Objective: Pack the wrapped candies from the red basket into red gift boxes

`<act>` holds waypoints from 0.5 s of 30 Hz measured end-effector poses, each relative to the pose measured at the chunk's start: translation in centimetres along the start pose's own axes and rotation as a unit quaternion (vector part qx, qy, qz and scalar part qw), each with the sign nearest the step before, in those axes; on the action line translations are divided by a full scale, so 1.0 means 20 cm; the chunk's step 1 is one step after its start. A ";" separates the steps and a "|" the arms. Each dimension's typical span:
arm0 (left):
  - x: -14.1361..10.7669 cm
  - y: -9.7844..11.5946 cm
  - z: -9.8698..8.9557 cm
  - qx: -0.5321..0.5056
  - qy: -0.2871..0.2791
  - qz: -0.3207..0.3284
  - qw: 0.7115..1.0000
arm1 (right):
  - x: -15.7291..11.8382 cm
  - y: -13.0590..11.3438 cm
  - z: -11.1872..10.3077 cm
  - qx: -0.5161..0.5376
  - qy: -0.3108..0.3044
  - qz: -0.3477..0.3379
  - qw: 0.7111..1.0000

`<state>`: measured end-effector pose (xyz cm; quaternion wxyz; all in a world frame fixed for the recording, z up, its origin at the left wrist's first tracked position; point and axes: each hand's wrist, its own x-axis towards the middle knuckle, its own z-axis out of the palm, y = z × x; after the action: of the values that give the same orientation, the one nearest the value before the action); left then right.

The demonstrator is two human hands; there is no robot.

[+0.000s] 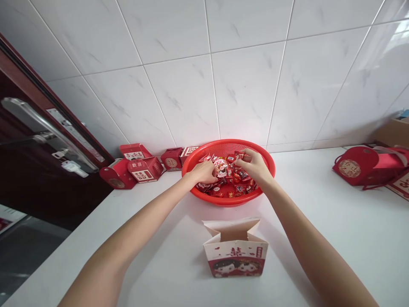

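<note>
Both my hands reach into a red plastic basket (227, 201) full of wrapped candies (240, 188). My left hand (203, 172) is at the basket's left side, its fingers curled against a candy packet (221, 169) printed with a cartoon figure. At the right side, my right hand (254, 167) pinches a small red wrapped candy (239, 156), partly hidden by its fingers. Nearer to me than the basket, a paper gift box (235, 256) stands upright with its top open. It is white and red, with two cartoon faces on its front.
Several red gift boxes (148, 169) stand at the left by the wall. More red boxes (361, 167) and a cardboard box (394, 132) are at the right. Behind the white table (172, 247) rises a tiled wall (179, 98); a dark door (28, 170) is at the left.
</note>
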<state>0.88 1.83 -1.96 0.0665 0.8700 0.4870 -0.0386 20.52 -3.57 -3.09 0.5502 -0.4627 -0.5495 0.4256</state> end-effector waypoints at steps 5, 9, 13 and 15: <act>0.01 0.01 0.01 -0.010 -0.039 0.032 0.999 | 0.01 0.01 -0.01 0.013 -0.018 -0.020 1.000; 0.01 0.02 0.00 0.000 -0.073 0.050 0.996 | 0.01 0.01 -0.01 0.034 -0.026 -0.005 0.999; 0.05 0.06 0.00 0.013 -0.088 0.047 0.995 | 0.01 -0.02 0.00 0.054 -0.022 0.020 0.998; 0.08 0.08 0.01 0.021 -0.089 0.041 0.995 | 0.00 -0.03 0.00 0.060 -0.014 0.032 0.998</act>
<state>3.13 2.38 -2.31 0.0924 0.8835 0.4424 -0.1231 20.49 -3.60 -2.52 0.5550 -0.4403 -0.5155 0.4819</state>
